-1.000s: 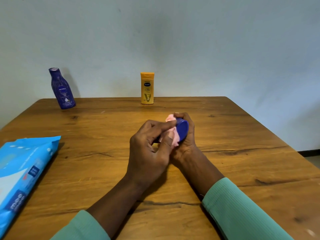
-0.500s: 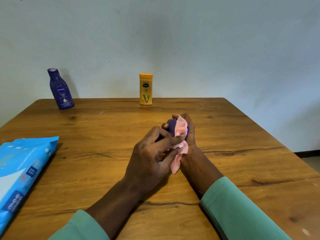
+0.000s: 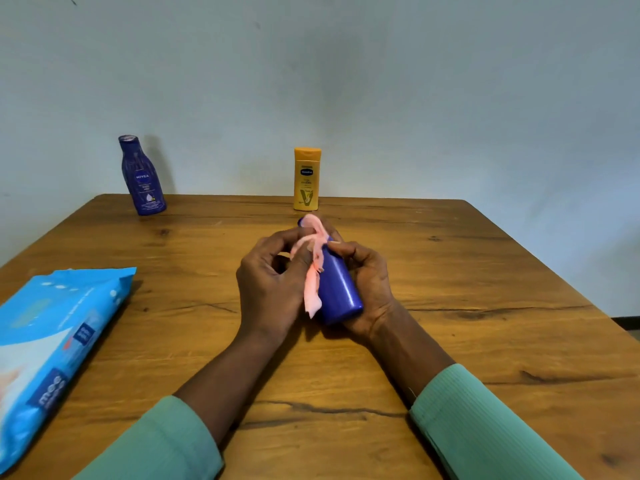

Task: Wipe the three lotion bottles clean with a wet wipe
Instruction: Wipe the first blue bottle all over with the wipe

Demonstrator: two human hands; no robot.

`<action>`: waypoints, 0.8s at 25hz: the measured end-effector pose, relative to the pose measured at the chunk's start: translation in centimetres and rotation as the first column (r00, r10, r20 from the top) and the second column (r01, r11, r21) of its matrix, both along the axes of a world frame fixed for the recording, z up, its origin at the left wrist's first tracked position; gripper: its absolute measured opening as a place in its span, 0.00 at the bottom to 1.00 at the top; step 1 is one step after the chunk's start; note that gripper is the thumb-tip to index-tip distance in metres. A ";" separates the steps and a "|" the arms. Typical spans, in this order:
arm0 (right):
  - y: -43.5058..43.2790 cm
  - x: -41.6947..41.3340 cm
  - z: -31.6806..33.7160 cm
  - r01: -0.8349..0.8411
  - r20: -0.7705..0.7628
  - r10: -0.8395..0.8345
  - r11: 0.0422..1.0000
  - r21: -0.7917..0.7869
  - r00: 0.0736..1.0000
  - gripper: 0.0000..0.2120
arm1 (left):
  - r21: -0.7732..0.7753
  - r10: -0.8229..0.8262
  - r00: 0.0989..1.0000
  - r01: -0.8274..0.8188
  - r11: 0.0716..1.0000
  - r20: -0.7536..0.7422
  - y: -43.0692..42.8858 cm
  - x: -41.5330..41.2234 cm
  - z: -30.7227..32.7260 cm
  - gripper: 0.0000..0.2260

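Observation:
My right hand [image 3: 367,282] grips a blue lotion bottle [image 3: 337,289] above the middle of the table, its base tilted toward me. My left hand [image 3: 273,282] pinches a pink wet wipe [image 3: 313,261] that drapes over the bottle's far end and down its left side. A dark blue Nivea bottle [image 3: 142,176] stands upright at the table's back left. An orange Vaseline bottle [image 3: 306,180] stands upright at the back centre, just beyond my hands.
A blue pack of wet wipes [image 3: 52,344] lies flat on the wooden table [image 3: 485,306] at the left front. A plain wall rises right behind the table's far edge.
The bottle has turned in my right hand, its base now swung toward me and more of its body showing. The wipe has shifted up over the far end.

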State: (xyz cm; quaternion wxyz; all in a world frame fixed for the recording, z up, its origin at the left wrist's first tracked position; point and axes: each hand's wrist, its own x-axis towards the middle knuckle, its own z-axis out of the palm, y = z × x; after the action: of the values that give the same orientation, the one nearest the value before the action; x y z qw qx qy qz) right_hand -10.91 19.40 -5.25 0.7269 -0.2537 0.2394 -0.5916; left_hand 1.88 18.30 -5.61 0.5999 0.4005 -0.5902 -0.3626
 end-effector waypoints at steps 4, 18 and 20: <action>0.3 0.7 0.1 -0.044 -0.137 0.043 0.999 -0.008 0.990 0.25 | -0.157 0.157 0.976 -0.132 0.979 0.154 -1.0 1.4 0.4 0.14; 0.0 0.9 -0.7 0.155 -0.521 -0.200 0.979 -0.129 0.830 0.27 | -0.200 0.232 0.907 -0.169 0.965 0.351 0.2 1.4 -0.7 0.10; -0.2 0.8 -1.0 0.168 -0.533 -0.199 0.980 -0.107 0.823 0.29 | -0.207 0.197 0.898 -0.122 0.971 0.393 1.4 1.4 -1.1 0.09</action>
State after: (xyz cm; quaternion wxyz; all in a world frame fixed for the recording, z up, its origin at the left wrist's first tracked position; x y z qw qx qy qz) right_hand -10.14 19.16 -6.25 0.5622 -0.4057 0.4416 -0.5695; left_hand 3.23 19.67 -6.71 0.5233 0.4599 -0.6979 -0.1659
